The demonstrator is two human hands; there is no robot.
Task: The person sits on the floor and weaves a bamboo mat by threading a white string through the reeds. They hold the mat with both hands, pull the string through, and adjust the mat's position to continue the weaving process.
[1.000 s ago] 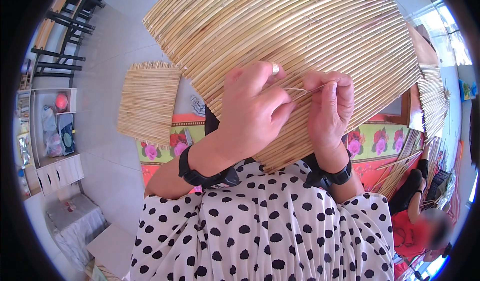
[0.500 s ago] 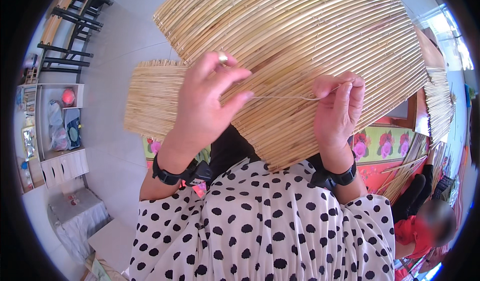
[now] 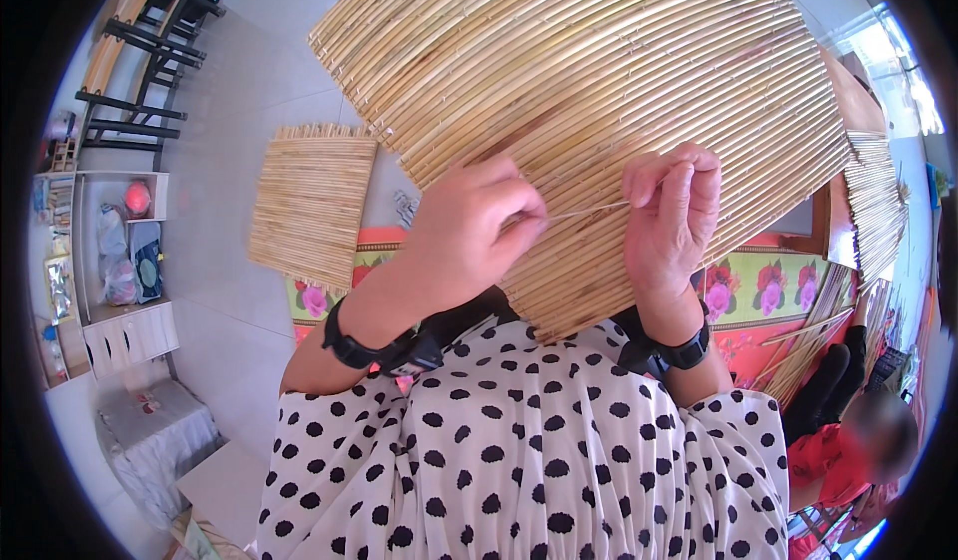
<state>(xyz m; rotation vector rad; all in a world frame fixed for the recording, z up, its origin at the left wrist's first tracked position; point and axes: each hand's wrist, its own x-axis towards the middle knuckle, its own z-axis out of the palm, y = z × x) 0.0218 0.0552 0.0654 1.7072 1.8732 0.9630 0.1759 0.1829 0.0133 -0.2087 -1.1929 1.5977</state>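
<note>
A large mat of pale reed stalks (image 3: 599,71), bound by rows of stitches, slants across my lap and away from me. Over its near part a thin, light string (image 3: 591,209) runs between my two hands. My left hand (image 3: 477,223) is closed, thumb against curled fingers, with the string's left end coming out of the pinch. At the other end my right hand (image 3: 675,211) pinches the string between thumb and fingertips. Whether the right fingers also hold a needle is too small to tell.
A smaller reed mat (image 3: 311,201) lies at the left on the floor, another reed mat (image 3: 876,211) at the far right. Loose stalks (image 3: 803,345) rest on a flowered cloth (image 3: 763,285). Nearby sits a person in red (image 3: 848,460). Shelves (image 3: 120,251) and stacked stools (image 3: 145,61) stand left.
My left hand has moved right and slightly down, closing from spread fingers into a pinch. The string span between the hands is shorter. My right hand has barely moved.
</note>
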